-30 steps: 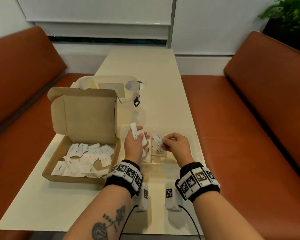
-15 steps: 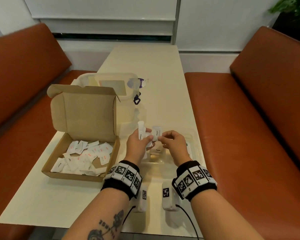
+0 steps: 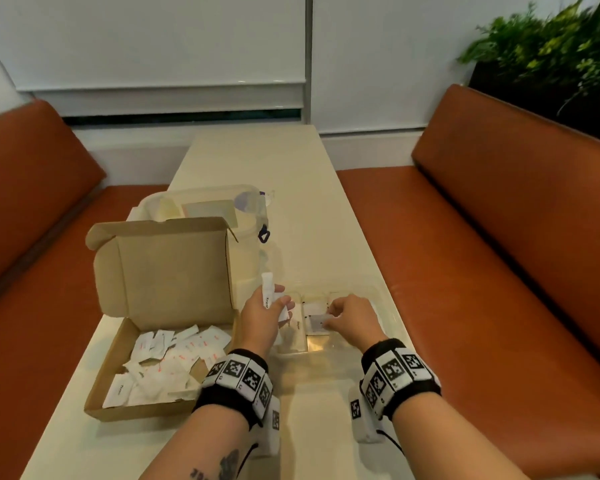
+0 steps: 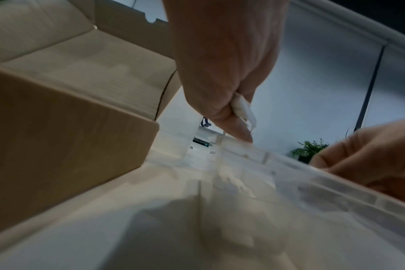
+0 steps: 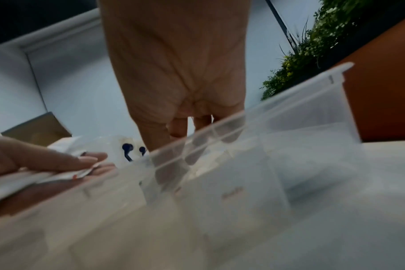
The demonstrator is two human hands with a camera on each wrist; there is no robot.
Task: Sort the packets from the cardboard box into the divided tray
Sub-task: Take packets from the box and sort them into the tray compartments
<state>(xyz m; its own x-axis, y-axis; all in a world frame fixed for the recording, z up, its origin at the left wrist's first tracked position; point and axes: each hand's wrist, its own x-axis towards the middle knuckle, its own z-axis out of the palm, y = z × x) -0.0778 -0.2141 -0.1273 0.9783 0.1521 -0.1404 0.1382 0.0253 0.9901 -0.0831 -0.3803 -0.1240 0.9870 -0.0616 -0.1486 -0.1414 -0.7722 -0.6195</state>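
The open cardboard box [image 3: 166, 271] lies on the left of the table with several white packets [image 3: 173, 355] loose inside. Right of it sits the clear divided tray [image 3: 321, 344]. Over the tray's left edge, my left hand [image 3: 279, 299] grips a small bundle of packets [image 3: 268, 289] that stick up; the left wrist view shows them [image 4: 242, 107] pinched in its fingers. My right hand [image 3: 329, 315] is down in a middle compartment, pinching one packet [image 3: 315, 322] low over others lying there. In the right wrist view its fingers [image 5: 180, 127] dip behind the tray wall [image 5: 289, 109].
A clear lidded container [image 3: 222, 206] with a blue clip stands behind the box. Orange benches [image 3: 499, 271] run along both sides of the narrow cream table [image 3: 291, 168]. A plant [image 3: 551, 64] sits at the back right.
My right hand took one packet from the left hand's bundle and lowered it into the tray. The left hand stayed over the tray's left edge with its bundle.
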